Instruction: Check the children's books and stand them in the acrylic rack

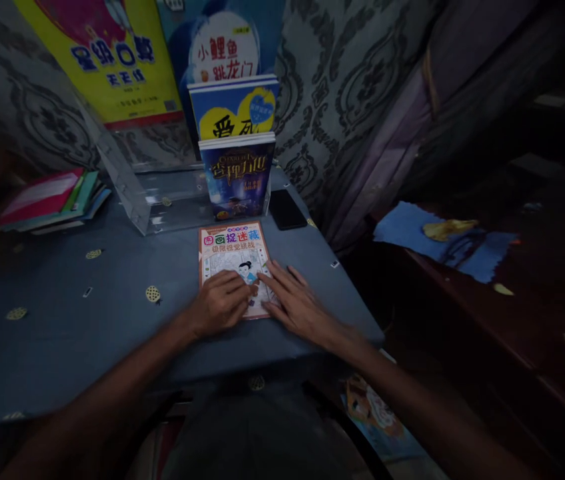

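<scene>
The left hand [222, 303] rests on the lower left part of a booklet [232, 259], its fingers curled in toward the palm; whether they pinch anything I cannot tell, as the undersides are hidden. The right hand [297, 303] lies on the booklet's right side, fingers stretched out and a little spread, thumb set apart, gripping nothing that shows. The fingertips of the two hands come close together over the lower half of the cover (a drawn figure with dark hair peeks out just above them).

The booklet lies flat on the blue tablecloth [122, 320], under both hands, its colorful title uncovered just beyond the fingers. Straight ahead of the hands, past the booklet's top edge, a dark blue book [237, 183] stands upright, with a blue and yellow book [232, 110] behind it. Farther off and to the left of these, a tall yellow book [117, 77] leans upright at a clear stand [127, 193]. A black phone [287, 209] lies beyond the right hand, near the table's edge. Well to the left of the left hand is a stack of books [47, 200]; well to the right of the right hand, a ragged blue piece [407, 230] lies on a dark red surface [482, 320].
</scene>
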### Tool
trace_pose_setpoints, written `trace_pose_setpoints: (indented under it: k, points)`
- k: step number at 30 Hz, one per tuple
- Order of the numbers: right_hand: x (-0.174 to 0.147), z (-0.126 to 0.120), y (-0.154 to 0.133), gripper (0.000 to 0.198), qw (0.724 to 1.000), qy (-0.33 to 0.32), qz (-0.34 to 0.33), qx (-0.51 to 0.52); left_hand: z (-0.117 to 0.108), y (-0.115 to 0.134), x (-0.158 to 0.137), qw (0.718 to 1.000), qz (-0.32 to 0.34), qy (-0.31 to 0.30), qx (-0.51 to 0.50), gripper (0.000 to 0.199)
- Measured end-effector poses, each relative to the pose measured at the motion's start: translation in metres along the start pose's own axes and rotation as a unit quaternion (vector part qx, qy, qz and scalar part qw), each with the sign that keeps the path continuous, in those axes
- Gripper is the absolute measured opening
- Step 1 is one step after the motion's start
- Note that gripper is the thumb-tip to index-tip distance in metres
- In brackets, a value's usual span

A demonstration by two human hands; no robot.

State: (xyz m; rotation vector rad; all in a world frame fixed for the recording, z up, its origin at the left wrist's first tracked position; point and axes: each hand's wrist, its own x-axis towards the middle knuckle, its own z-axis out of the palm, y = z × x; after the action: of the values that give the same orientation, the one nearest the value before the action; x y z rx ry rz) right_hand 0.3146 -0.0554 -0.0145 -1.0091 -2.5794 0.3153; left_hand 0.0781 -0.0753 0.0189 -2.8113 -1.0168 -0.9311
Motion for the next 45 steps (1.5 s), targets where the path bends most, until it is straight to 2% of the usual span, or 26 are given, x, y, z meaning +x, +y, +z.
trace_pose_setpoints:
  k: [3,5,7,10,12,13,14,16,18,19,21,24,26,30,32,35,38,40,42,43,45]
  points:
    - [-0.007,-0.004,-0.002,0.056,1.000,-0.011,-0.001,0.009,-0.009,-0.017,-0.010,0.983,-0.168,0.026,0.071,0.029]
    - [-0.008,-0.007,-0.002,0.058,1.000,-0.015,-0.004,0.018,-0.013,-0.030,-0.019,0.948,-0.293,0.020,0.123,0.036]
    - [-0.007,-0.007,-0.001,0.059,1.000,-0.017,-0.005,0.024,-0.015,-0.042,-0.028,0.919,-0.372,0.002,0.130,0.045]
    - [-0.006,-0.005,0.001,0.061,0.999,-0.016,-0.004,0.031,-0.012,-0.053,-0.035,0.924,-0.383,0.002,0.025,0.050]
    - [-0.006,-0.004,0.002,0.061,0.999,-0.012,-0.002,0.042,-0.009,-0.056,-0.033,0.923,-0.369,0.049,-0.099,0.051]
    - [-0.006,-0.004,0.003,0.061,0.999,-0.011,-0.001,0.049,-0.009,-0.057,-0.031,0.907,-0.376,0.086,-0.168,0.052]
    - [-0.007,-0.004,0.003,0.061,0.998,-0.012,0.001,0.058,-0.008,-0.058,-0.029,0.877,-0.398,0.128,-0.237,0.053]
    - [-0.009,-0.005,0.005,0.062,0.997,-0.018,0.005,0.081,-0.009,-0.059,-0.024,0.782,-0.469,0.196,-0.362,0.056]
    - [-0.008,-0.006,0.008,0.065,0.993,-0.023,0.014,0.113,-0.011,-0.059,-0.020,0.683,-0.526,0.207,-0.462,0.056]
    - [-0.006,-0.006,0.011,0.067,0.991,-0.021,0.021,0.132,-0.012,-0.058,-0.019,0.649,-0.537,0.198,-0.501,0.054]
    - [0.003,-0.005,0.017,0.070,0.984,0.003,0.041,0.176,-0.014,-0.056,-0.017,0.613,-0.532,0.181,-0.555,0.049]
    - [0.028,-0.002,0.028,0.071,0.959,0.079,0.097,0.255,-0.019,-0.052,-0.015,0.606,-0.511,0.192,-0.579,0.048]
    - [0.048,0.000,0.034,0.071,0.923,0.109,0.150,0.338,-0.022,-0.050,-0.014,0.606,-0.500,0.193,-0.588,0.051]
    - [0.073,-0.002,0.034,0.053,0.816,0.048,0.189,0.545,-0.026,-0.048,-0.017,0.603,-0.484,0.180,-0.608,0.054]
    - [0.077,-0.005,0.030,0.049,0.768,0.031,0.198,0.609,-0.027,-0.049,-0.018,0.597,-0.482,0.186,-0.613,0.052]
    - [0.078,-0.012,0.024,0.049,0.713,0.032,0.223,0.664,-0.027,-0.051,-0.016,0.588,-0.478,0.207,-0.619,0.049]
    - [0.082,-0.017,0.020,0.050,0.675,0.024,0.241,0.697,-0.030,-0.052,-0.009,0.585,-0.463,0.224,-0.627,0.043]
    - [0.087,-0.022,0.019,0.052,0.658,0.021,0.245,0.711,-0.036,-0.053,-0.001,0.591,-0.448,0.231,-0.629,0.041]
    - [0.093,-0.032,0.020,0.052,0.666,0.027,0.230,0.709,-0.047,-0.054,0.008,0.611,-0.433,0.227,-0.622,0.043]
    - [0.097,-0.040,0.020,0.051,0.683,0.032,0.212,0.698,-0.055,-0.054,0.014,0.628,-0.424,0.220,-0.614,0.045]
    - [0.102,-0.061,0.020,0.048,0.736,0.050,0.153,0.657,-0.072,-0.054,0.025,0.670,-0.396,0.208,-0.593,0.048]
